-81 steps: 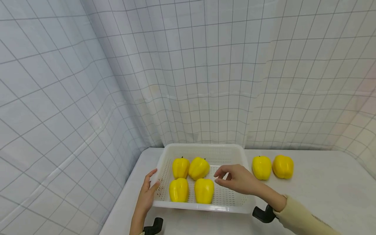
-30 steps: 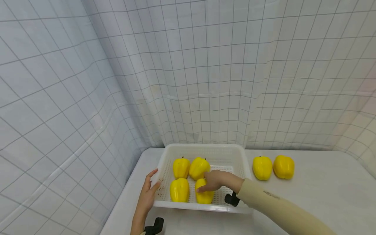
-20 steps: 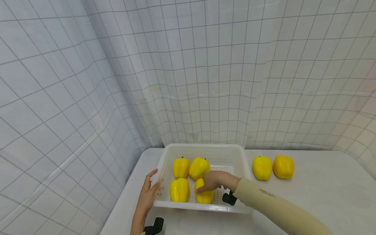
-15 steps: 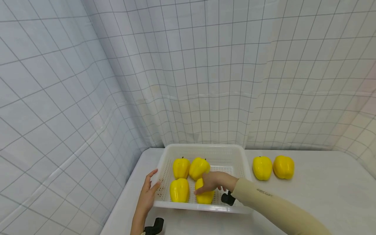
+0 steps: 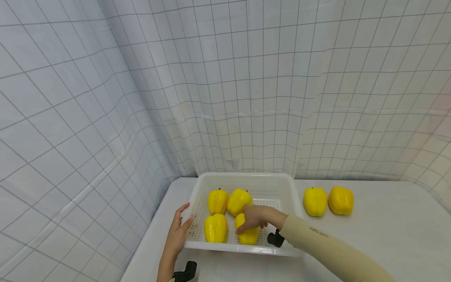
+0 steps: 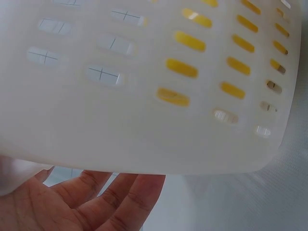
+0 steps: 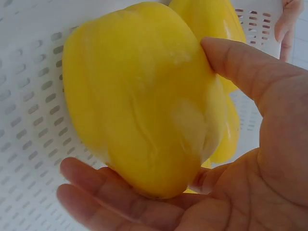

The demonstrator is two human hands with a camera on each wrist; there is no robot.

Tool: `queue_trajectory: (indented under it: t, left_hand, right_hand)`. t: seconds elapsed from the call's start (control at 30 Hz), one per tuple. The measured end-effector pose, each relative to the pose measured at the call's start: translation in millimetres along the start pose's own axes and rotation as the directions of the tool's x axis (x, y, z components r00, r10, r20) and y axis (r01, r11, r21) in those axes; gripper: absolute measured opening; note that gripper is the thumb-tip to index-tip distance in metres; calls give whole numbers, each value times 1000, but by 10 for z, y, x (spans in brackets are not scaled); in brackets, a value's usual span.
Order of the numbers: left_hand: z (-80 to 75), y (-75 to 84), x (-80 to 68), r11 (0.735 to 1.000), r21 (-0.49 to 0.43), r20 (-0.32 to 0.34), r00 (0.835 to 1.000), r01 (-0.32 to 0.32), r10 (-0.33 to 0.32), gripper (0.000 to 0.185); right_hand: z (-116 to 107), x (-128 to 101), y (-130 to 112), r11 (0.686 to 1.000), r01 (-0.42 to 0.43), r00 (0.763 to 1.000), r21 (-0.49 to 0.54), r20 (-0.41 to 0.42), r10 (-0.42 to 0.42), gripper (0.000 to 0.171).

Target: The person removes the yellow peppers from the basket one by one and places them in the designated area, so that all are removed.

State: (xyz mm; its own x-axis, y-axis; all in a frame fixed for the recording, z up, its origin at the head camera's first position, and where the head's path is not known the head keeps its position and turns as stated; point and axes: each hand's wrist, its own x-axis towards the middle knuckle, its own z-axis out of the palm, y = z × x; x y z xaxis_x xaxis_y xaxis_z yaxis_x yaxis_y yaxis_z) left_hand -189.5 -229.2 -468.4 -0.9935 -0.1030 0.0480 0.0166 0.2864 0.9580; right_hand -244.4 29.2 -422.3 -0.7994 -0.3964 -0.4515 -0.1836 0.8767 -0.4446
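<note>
Nearest the person, the left hand lay with fingers straight against the near-left wall of the white basket, steadying it without a closed grasp. Inside the basket's near row, the right hand was grasping a yellow pepper, thumb and fingers curled round it.

Risk, as judged: the smooth skin could let the pepper slide from the fingers and knock the neighbouring pepper. A lift that caught the basket wall could shift the basket, since only flat fingers steadied it.

Count: 1 basket. 4 peppers in the basket, 2 in its near row and 2 behind. 2 more peppers stood on the table right of the basket. Total 6 peppers.
</note>
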Motion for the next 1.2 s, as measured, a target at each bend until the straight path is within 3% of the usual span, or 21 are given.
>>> queue_trajectory:
  t: [0.33, 0.6, 0.83, 1.2]
  left_hand:
    - [-3, 1, -9, 1000, -2, 4, 1000, 2, -2, 49]
    - [-3, 7, -7, 1000, -4, 6, 1000, 2, -2, 49]
    - [-1, -2, 8, 1000, -3, 8, 1000, -1, 1, 49]
    - [1, -9, 5, 1000, -2, 5, 1000, -2, 2, 49]
  right_hand:
    - [7, 59, 160, 987, 118, 993, 113, -10, -117, 76]
    - [8, 67, 231, 964, 149, 988, 218, -5, -152, 85]
    - [15, 93, 289, 939, 168, 984, 301, 6, -178, 78]
    - [19, 130, 327, 936, 218, 975, 277, -20, -222, 65]
